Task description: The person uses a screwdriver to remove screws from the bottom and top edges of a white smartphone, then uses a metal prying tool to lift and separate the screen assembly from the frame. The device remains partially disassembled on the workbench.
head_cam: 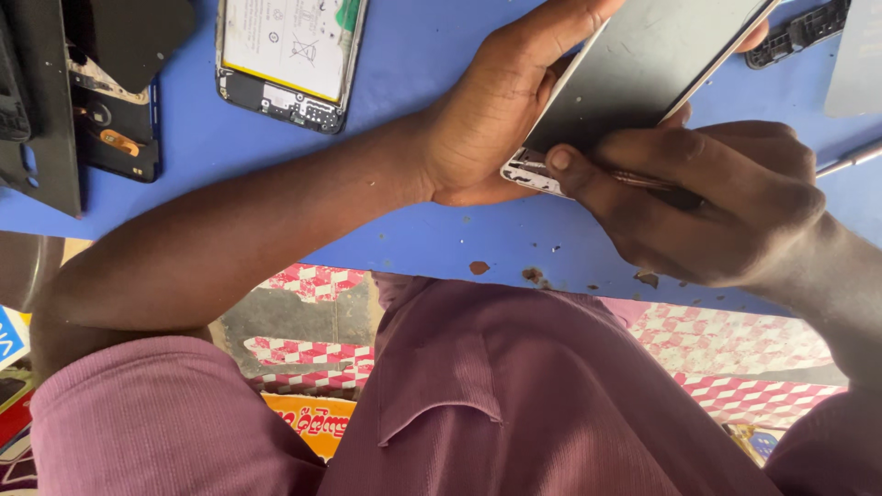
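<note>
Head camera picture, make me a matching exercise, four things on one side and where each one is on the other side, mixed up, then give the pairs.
Things:
1. opened phone with its battery showing
2. left hand
3. right hand
4. black plastic strip

Places:
A. on the blue table, top right corner of the picture
B. pressing a thin tool to the lower edge of the held phone
C. lying on the blue table, top centre-left
D. cupped behind the held phone, supporting it

Pairs: 1-C, 2-D, 3-B, 4-A
</note>
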